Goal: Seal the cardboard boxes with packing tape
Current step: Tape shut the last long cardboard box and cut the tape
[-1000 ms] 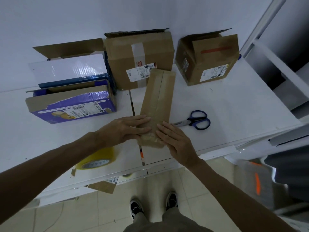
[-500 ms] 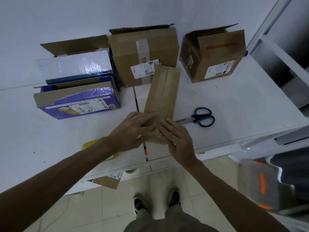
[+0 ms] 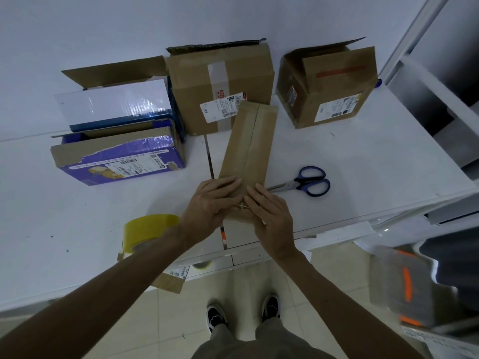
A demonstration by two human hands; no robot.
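On the near edge of the white desk, seen from the head camera, a long narrow cardboard box lies flat with its far end close to the boxes at the back. Both hands rest on its near end. The left hand lays nearly straight fingers across the top, and the right hand presses flat beside it, fingertips almost meeting; neither grips anything. A yellow tape roll sits left of the left forearm, partly hidden by it. Closed blue-handled scissors lie just right of the box. A purple box and two brown boxes stand open behind.
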